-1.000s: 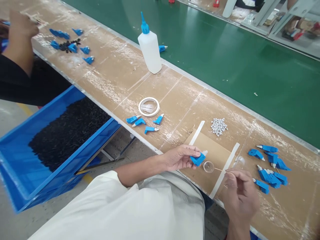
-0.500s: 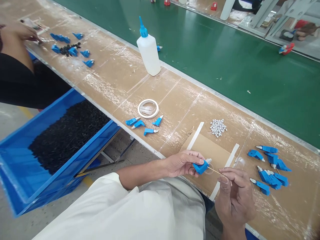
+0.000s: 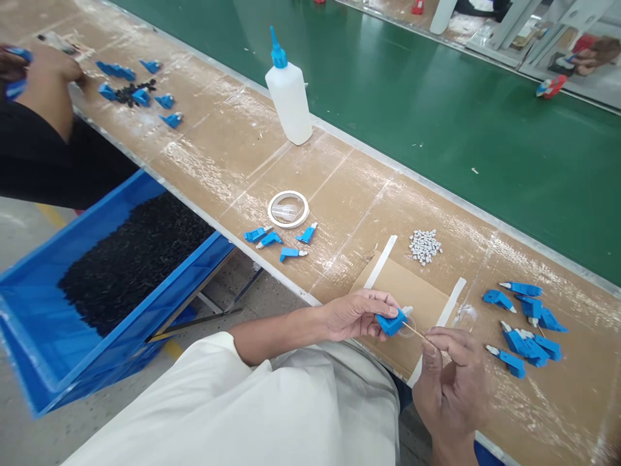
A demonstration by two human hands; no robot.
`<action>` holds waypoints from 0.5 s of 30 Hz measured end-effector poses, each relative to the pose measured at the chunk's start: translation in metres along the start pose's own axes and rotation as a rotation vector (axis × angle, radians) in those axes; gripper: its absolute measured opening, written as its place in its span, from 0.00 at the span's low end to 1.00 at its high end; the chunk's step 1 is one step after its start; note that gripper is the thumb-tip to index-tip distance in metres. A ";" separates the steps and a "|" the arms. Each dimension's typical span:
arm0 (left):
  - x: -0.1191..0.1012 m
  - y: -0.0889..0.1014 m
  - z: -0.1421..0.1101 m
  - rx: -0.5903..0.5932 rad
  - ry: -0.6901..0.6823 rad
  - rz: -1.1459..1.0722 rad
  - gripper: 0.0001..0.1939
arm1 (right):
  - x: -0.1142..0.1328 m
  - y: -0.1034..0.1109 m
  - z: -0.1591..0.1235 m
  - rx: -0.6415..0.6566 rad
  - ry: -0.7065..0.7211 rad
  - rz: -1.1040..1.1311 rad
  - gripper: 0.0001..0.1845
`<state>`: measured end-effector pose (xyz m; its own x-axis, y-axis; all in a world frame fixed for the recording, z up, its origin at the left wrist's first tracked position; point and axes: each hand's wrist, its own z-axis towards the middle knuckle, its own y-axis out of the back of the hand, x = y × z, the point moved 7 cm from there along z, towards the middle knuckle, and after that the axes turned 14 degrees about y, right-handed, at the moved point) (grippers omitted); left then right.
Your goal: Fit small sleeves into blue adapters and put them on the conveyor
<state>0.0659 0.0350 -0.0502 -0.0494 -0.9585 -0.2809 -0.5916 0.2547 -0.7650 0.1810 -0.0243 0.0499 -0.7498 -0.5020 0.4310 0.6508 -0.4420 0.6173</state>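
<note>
Between the thumb and fingers of my left hand (image 3: 356,315) is a small blue plastic part (image 3: 391,321) with a whitish tip, held over a cardboard sheet (image 3: 412,285) fixed with white tape. My right hand (image 3: 453,375) pinches a thin wooden stick (image 3: 412,331), its far end touching or entering the blue part's side; which, I cannot tell. A faint clear ring shape shows around the stick by the part. To the right of my right hand lie several similar blue parts (image 3: 515,366). Beyond the cardboard sits a pile of small grey-white pieces (image 3: 425,247).
A white squeeze bottle (image 3: 290,103) with a blue nozzle stands near the green belt (image 3: 388,84). Several blue parts (image 3: 293,254) lie by a tape roll (image 3: 288,210). At left, a blue bin (image 3: 29,291) holds black pieces, and another person's hand (image 3: 53,71) works.
My right hand has moved slightly left, bringing the stick further toward the blue part. A red-and-blue piece on the belt has shifted left. The other person's hands have moved.
</note>
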 end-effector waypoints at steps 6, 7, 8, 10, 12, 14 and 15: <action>0.000 0.001 -0.001 0.017 0.002 -0.019 0.19 | 0.003 -0.001 0.001 0.001 -0.003 -0.024 0.06; 0.000 0.002 0.000 0.022 0.006 -0.026 0.18 | 0.003 -0.001 0.002 0.001 -0.018 -0.011 0.06; 0.001 0.002 0.000 0.032 0.013 -0.036 0.17 | 0.002 0.000 0.002 -0.022 -0.045 0.013 0.05; 0.003 0.003 0.000 0.060 0.035 -0.060 0.15 | -0.001 0.008 0.000 -0.133 -0.122 0.083 0.04; 0.004 0.004 0.000 0.083 0.051 -0.086 0.13 | -0.007 0.018 -0.005 -0.252 -0.190 0.125 0.03; 0.003 0.005 -0.001 0.095 0.045 -0.107 0.12 | -0.013 0.024 -0.010 -0.267 -0.220 0.092 0.03; 0.001 0.005 -0.002 0.100 0.035 -0.118 0.12 | -0.015 0.024 -0.012 -0.229 -0.224 0.059 0.03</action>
<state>0.0611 0.0347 -0.0535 -0.0132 -0.9859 -0.1667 -0.5119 0.1498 -0.8459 0.2095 -0.0362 0.0504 -0.7013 -0.3669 0.6112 0.6847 -0.5854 0.4342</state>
